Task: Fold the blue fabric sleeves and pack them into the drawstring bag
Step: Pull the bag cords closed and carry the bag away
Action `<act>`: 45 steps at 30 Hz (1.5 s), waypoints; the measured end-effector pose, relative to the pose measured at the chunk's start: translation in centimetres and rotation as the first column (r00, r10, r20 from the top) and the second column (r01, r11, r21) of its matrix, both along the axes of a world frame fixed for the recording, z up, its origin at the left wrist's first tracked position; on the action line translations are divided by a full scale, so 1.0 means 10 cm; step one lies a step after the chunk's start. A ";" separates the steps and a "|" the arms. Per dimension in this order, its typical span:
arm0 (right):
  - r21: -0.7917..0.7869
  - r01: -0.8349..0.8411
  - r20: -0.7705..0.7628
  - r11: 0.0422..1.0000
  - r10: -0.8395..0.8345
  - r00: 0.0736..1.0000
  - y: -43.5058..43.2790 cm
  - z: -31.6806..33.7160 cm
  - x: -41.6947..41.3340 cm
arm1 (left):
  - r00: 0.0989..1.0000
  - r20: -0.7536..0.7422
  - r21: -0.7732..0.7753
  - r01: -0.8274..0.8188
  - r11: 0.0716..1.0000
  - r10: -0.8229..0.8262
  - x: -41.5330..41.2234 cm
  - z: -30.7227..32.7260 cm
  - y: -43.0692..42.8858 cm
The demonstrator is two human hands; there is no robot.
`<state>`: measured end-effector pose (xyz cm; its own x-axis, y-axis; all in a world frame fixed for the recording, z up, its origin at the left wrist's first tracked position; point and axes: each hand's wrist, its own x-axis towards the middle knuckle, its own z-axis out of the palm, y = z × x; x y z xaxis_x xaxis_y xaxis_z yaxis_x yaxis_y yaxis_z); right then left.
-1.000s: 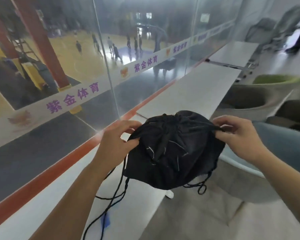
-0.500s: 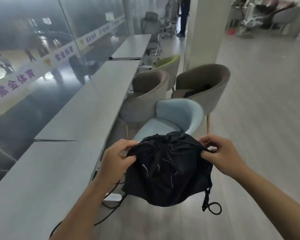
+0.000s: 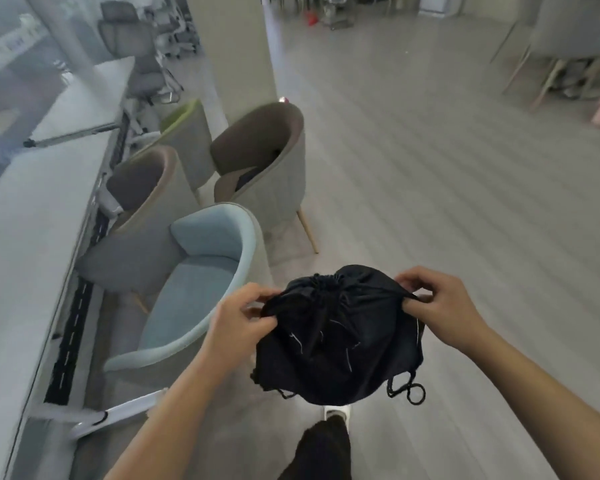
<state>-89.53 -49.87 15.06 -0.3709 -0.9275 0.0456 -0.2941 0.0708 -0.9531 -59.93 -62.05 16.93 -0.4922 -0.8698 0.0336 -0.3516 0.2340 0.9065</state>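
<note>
A black drawstring bag (image 3: 336, 341) hangs in the air in front of me, full and rounded, its mouth cinched shut at the top. My left hand (image 3: 239, 318) pinches the bag's upper left edge. My right hand (image 3: 437, 306) pinches the upper right edge. Black cord loops (image 3: 407, 391) dangle from the bag's lower right. No blue fabric sleeves show; the bag's inside is hidden.
A long grey counter (image 3: 25, 209) runs along the left. Beside it stand a light blue chair (image 3: 201, 282), a grey-brown chair (image 3: 142, 216) and another behind (image 3: 264, 157). A pillar (image 3: 236, 46) rises beyond. Grey floor (image 3: 465, 202) spreads to the right. My shoe (image 3: 336, 412) is below the bag.
The view has swung right, away from the glass wall and counter towards the chairs and floor. Both hands have kept hold of the bag, now carried over the floor instead of the counter.
</note>
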 end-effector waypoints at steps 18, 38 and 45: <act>0.116 0.276 -0.068 0.954 -0.270 0.960 -1.63 0.58 -3.97 | 0.908 -0.003 0.018 0.419 0.908 -0.419 -4.61 0.32 -2.66; 0.068 -0.135 -0.038 0.988 0.138 0.990 -5.58 0.37 -7.75 | 0.993 0.096 -0.024 0.073 0.997 -0.071 -7.77 0.28 -5.67; 0.111 -0.241 -0.034 0.964 0.246 0.969 -7.63 0.23 -8.44 | 0.999 0.020 0.009 -0.049 0.999 0.049 -8.32 0.03 -7.39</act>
